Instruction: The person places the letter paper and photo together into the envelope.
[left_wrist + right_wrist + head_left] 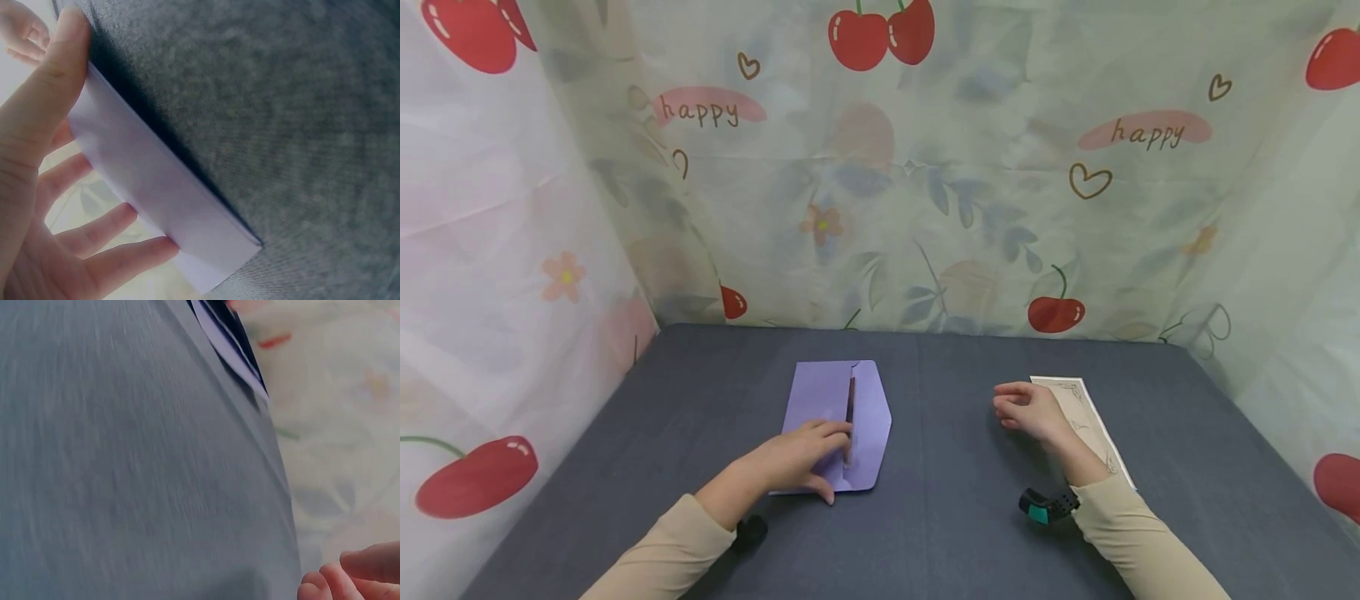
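Observation:
A purple envelope (820, 392) lies on the dark table with its flap (871, 425) folded out to the right and its mouth gaping as a dark slit. My left hand (808, 454) rests on the envelope's near part, fingertips at the slit and thumb by the near edge. The left wrist view shows the fingers spread over the lilac paper (144, 175). To the right, my right hand (1033, 408) is loosely bent and holds nothing. A cream card (1086, 408) with an ornate printed border lies beside it, partly hidden by that hand and forearm.
A dark grey cloth covers the table (940, 500). Floral curtains (925, 208) with cherries hang behind it and at both sides. A black wrist strap (1048, 506) with a teal part sits at the right wrist.

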A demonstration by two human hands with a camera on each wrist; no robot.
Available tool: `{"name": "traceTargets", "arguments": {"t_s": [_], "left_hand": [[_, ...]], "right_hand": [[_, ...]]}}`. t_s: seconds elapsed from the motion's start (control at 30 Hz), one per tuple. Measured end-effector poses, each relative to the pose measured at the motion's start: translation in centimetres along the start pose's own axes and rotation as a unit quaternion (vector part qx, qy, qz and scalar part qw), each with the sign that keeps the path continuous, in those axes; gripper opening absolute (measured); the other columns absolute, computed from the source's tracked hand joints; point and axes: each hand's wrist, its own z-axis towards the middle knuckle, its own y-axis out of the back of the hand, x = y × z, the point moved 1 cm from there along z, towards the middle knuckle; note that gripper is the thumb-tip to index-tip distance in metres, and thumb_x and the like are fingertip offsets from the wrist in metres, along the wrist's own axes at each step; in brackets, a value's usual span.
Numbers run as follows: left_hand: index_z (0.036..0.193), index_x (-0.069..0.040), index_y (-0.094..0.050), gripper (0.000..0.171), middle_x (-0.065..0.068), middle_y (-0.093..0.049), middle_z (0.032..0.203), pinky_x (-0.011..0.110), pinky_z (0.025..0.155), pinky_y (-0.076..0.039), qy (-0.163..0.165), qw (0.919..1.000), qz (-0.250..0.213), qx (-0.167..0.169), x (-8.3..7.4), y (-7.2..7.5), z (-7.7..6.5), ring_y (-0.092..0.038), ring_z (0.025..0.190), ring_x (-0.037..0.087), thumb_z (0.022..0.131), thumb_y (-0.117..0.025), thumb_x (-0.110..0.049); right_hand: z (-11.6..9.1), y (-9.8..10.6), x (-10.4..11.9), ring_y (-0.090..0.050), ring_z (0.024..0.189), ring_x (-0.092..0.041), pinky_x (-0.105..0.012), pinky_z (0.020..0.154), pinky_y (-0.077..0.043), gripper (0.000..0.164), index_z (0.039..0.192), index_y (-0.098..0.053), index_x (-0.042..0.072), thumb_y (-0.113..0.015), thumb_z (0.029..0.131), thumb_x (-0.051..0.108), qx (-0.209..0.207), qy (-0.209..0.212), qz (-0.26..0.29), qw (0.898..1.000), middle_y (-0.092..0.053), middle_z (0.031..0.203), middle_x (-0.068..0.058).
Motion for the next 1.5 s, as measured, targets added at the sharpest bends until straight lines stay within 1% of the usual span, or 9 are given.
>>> {"name": "traceTargets", "arguments": {"t_s": [0.2, 0.47, 0.73, 0.83, 0.97, 1.03, 1.2, 1.37, 1.5], "left_hand": [[0.105, -0.013, -0.054, 0.052, 0.013, -0.050, 0.136, 0.044, 0.096, -0.044, -0.001, 1.0000, 0.002, 0.001, 0.1, 0.0, 0.0, -0.050, 0.120, 0.035, 0.068, -0.077, -0.042], [0.105, -0.013, -0.054, 0.052, 0.013, -0.049, 0.136, 0.045, 0.097, -0.044, 0.002, 1.0000, 0.002, 0.002, 0.0, 0.1, 0.0, -0.049, 0.121, 0.035, 0.068, -0.077, -0.042], [0.106, -0.013, -0.055, 0.052, 0.013, -0.049, 0.136, 0.045, 0.097, -0.044, 0.004, 1.0000, -0.003, 0.003, -0.1, 0.2, 0.0, -0.049, 0.121, 0.034, 0.068, -0.077, -0.041], [0.106, -0.013, -0.055, 0.052, 0.013, -0.049, 0.136, 0.044, 0.096, -0.045, 0.004, 1.0000, -0.002, 0.003, 0.0, 0.2, 0.0, -0.049, 0.121, 0.034, 0.068, -0.077, -0.041], [0.106, -0.013, -0.054, 0.052, 0.012, -0.049, 0.136, 0.044, 0.096, -0.045, 0.005, 1.0000, -0.002, 0.004, 0.0, 0.2, 0.0, -0.049, 0.121, 0.033, 0.069, -0.077, -0.041], [0.106, -0.013, -0.054, 0.052, 0.012, -0.049, 0.136, 0.044, 0.096, -0.045, 0.005, 1.0000, -0.002, 0.005, 0.0, 0.2, 0.0, -0.048, 0.121, 0.033, 0.069, -0.077, -0.041], [0.107, -0.013, -0.055, 0.053, 0.012, -0.049, 0.137, 0.044, 0.097, -0.044, 0.007, 0.9999, -0.003, 0.007, 0.0, 0.1, 0.0, -0.048, 0.122, 0.033, 0.069, -0.077, -0.042], [0.107, -0.013, -0.055, 0.053, 0.012, -0.049, 0.137, 0.045, 0.098, -0.043, 0.003, 1.0000, -0.001, 0.005, 0.1, 0.0, 0.0, -0.048, 0.122, 0.033, 0.069, -0.076, -0.042], [0.106, -0.013, -0.055, 0.052, 0.012, -0.049, 0.137, 0.044, 0.098, -0.043, 0.002, 1.0000, -0.001, 0.003, 0.1, 0.0, 0.0, -0.048, 0.122, 0.032, 0.069, -0.077, -0.042]], "right_hand": [[-0.1, 3.2, -1.4, -0.063, 0.080, -0.005, -0.027, 0.071, -0.056, 0.043, 0.127, -0.047, -0.011, -0.054, 0.092, 0.012, -0.029, -0.019, -0.028, 0.999, -0.056, 0.118, -0.031], [-0.4, 6.8, -3.3, -0.064, 0.072, -0.005, -0.026, 0.067, -0.056, 0.048, 0.128, -0.044, -0.013, -0.056, 0.089, 0.012, -0.069, -0.056, -0.032, 0.996, -0.059, 0.110, -0.028], [-0.3, 8.9, -4.9, -0.060, 0.066, -0.004, -0.022, 0.056, -0.053, 0.051, 0.129, -0.043, -0.012, -0.059, 0.086, 0.012, -0.118, -0.099, -0.074, 0.985, -0.056, 0.116, -0.033], [-0.3, 9.3, -5.3, -0.063, 0.070, -0.013, -0.025, 0.058, -0.052, 0.050, 0.127, -0.045, -0.013, -0.060, 0.086, 0.011, -0.132, -0.109, -0.095, 0.981, -0.055, 0.117, -0.034], [-0.6, 9.8, -5.5, -0.062, 0.092, -0.036, -0.032, 0.065, -0.052, 0.051, 0.126, -0.044, -0.014, -0.061, 0.085, 0.011, -0.126, -0.126, -0.121, 0.977, -0.053, 0.119, -0.036], [-0.7, 9.9, -5.7, -0.059, 0.100, -0.041, -0.035, 0.067, -0.050, 0.052, 0.127, -0.044, -0.013, -0.062, 0.085, 0.011, -0.118, -0.140, -0.129, 0.975, -0.053, 0.119, -0.034], [-0.8, 10.3, -6.0, -0.055, 0.103, -0.041, -0.042, 0.072, -0.046, 0.056, 0.127, -0.043, -0.012, -0.065, 0.082, 0.012, -0.100, -0.163, -0.136, 0.972, -0.053, 0.120, -0.033], [-0.6, 10.4, -6.3, -0.053, 0.104, -0.043, -0.050, 0.081, -0.046, 0.058, 0.126, -0.044, -0.013, -0.068, 0.080, 0.013, -0.088, -0.165, -0.147, 0.971, -0.051, 0.120, -0.034], [-0.4, 10.3, -6.5, -0.053, 0.102, -0.042, -0.051, 0.081, -0.045, 0.057, 0.124, -0.046, -0.013, -0.070, 0.079, 0.013, -0.089, -0.171, -0.156, 0.969, -0.052, 0.118, -0.034]]}}
